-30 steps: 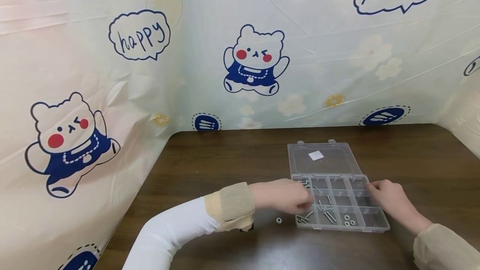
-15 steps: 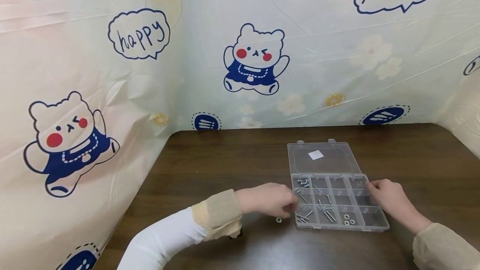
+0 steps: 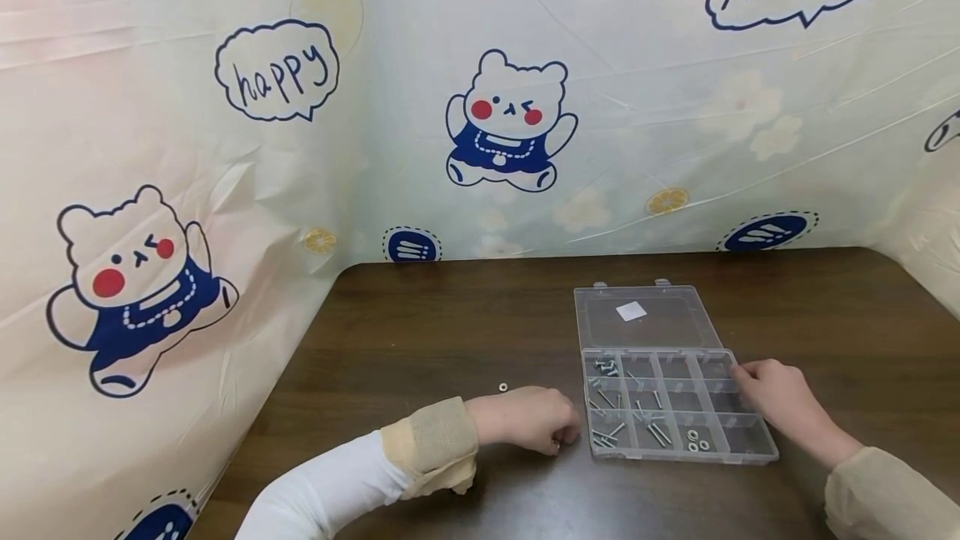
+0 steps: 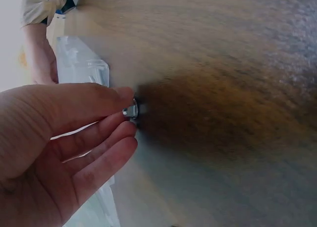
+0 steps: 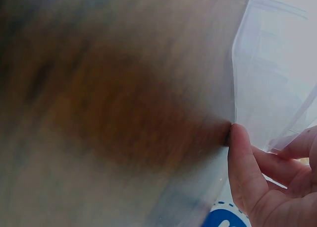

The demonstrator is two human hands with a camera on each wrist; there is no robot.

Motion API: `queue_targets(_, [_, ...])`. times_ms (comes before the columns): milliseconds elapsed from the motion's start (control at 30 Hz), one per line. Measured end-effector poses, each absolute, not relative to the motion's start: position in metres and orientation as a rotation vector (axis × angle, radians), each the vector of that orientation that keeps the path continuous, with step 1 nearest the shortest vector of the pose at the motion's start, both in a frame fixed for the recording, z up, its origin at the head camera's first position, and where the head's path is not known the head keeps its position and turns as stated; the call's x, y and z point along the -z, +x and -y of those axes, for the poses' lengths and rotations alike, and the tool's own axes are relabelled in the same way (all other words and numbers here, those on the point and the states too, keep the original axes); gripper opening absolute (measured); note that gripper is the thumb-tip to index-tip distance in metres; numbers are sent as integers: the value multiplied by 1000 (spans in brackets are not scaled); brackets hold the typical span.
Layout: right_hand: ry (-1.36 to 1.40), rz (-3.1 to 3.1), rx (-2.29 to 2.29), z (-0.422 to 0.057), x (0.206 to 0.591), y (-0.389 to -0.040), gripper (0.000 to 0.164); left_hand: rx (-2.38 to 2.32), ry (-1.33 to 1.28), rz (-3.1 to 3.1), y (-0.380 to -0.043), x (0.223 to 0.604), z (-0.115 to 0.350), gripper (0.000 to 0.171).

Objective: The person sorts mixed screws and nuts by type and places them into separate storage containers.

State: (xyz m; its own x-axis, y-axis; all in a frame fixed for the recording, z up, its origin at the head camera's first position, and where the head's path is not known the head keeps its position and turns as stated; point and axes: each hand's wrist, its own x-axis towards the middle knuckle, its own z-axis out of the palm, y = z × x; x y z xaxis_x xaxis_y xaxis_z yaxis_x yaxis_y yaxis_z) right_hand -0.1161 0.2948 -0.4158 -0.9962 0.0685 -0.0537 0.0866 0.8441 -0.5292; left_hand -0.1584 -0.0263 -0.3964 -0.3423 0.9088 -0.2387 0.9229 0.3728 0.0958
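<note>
In the left wrist view, a small metal nut [image 4: 132, 110] is pinched between the thumb and fingertips of my left hand [image 4: 84, 133]. The head view has that hand [image 3: 528, 420] low over the table, left of a clear plastic compartment box [image 3: 678, 458]. My right hand [image 3: 780, 397] holds the box's right wall, its thumb against the outside in the right wrist view. Screws [image 3: 660, 434] lie in several left-hand compartments of the box, and nuts [image 3: 693, 435] sit in a front one. Another nut [image 3: 503, 387] lies on the table behind my left wrist.
The box's clear lid [image 3: 660, 323] lies folded back on the dark wooden table [image 3: 450, 307], with a white paper square [image 3: 631, 311] on it. A patterned cloth [image 3: 637, 107] hangs behind the table and along its left side.
My left hand has drawn back leftward from the box and pinches the nut that lay on the table. Another nut shows behind the wrist. The right hand stays at the box wall.
</note>
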Motion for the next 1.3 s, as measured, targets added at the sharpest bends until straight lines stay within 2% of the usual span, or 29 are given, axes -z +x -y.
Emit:
queue_targets(267, [125, -3004, 862, -294, 417, -116, 40, 97, 1687, -2383, -161, 397, 26, 15])
queue_targets(567, [125, -2978, 850, -294, 415, -116, 39, -101, 1776, -2373, -168, 367, 11, 14])
queue_targets(800, [132, -2962, 853, -294, 414, -116, 40, -176, 1888, -2360, -171, 354, -15, 11])
queue_targets(1100, [128, -2969, 862, -293, 415, -115, 40, -162, 1859, -2316, -165, 340, -55, 14])
queue_targets(1300, [120, -2986, 879, -293, 414, -115, 41, -69, 1874, -2297, -162, 342, -77, 10])
